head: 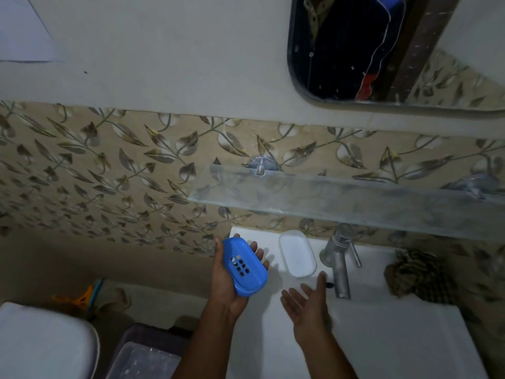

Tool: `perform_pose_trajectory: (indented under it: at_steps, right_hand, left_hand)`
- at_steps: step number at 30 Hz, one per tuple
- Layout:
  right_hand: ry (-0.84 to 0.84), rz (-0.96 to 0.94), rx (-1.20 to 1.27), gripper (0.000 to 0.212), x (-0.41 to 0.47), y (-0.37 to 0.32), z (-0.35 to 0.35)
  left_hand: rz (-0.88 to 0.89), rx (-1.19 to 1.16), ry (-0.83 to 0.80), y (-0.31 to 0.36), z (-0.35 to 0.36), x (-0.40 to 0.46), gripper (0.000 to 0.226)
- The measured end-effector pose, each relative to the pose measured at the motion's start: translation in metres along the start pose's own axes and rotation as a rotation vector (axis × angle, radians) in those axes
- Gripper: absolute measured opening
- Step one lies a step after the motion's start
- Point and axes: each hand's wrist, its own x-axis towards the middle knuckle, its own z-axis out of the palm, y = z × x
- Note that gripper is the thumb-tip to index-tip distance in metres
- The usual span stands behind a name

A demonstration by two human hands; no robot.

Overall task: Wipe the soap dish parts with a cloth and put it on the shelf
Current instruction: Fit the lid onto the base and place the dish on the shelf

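Observation:
My left hand (232,288) holds the blue soap dish insert (244,265), a perforated oval tray, flat in its palm above the sink's left corner. The white soap dish base (297,257) lies on the sink rim beside the tap. Just right of the insert, my right hand (307,305) hovers palm up with fingers spread and nothing in it. A dark checked cloth (419,279) lies crumpled on the sink rim at the far right. The glass shelf (341,199) is fixed to the tiled wall above the sink and carries nothing.
A chrome tap (340,265) stands between the white base and the cloth. The white sink (396,337) fills the lower right. A mirror (355,47) hangs above the shelf. A toilet lid (43,343) and a clear plastic box (142,359) sit at lower left.

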Motion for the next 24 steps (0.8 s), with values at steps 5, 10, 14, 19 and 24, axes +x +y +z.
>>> perform_pose_trajectory:
  at_steps: [5,10,14,19,24]
  right_hand:
    - [-0.089,0.197,0.217,0.081,0.026,-0.029,0.009]
    - [-0.115,0.232,0.191,0.083,0.038,-0.031,0.004]
    - [-0.166,0.217,0.179,0.066,0.04,-0.032,0.002]
    - [-0.236,0.155,0.135,0.063,0.021,-0.028,0.003]
    - [-0.36,0.203,0.046,0.056,-0.059,-0.005,0.002]
  left_hand:
    - [-0.007,-0.008,0.006,0.001,-0.007,-0.009,0.067]
    - [-0.03,0.002,0.012,0.004,-0.019,-0.008,0.077]
    - [-0.037,-0.039,0.017,0.005,-0.022,-0.011,0.074]
    - [-0.015,-0.021,0.04,0.005,-0.024,-0.013,0.075]
    - [0.057,-0.057,0.062,0.011,-0.028,-0.034,0.074]
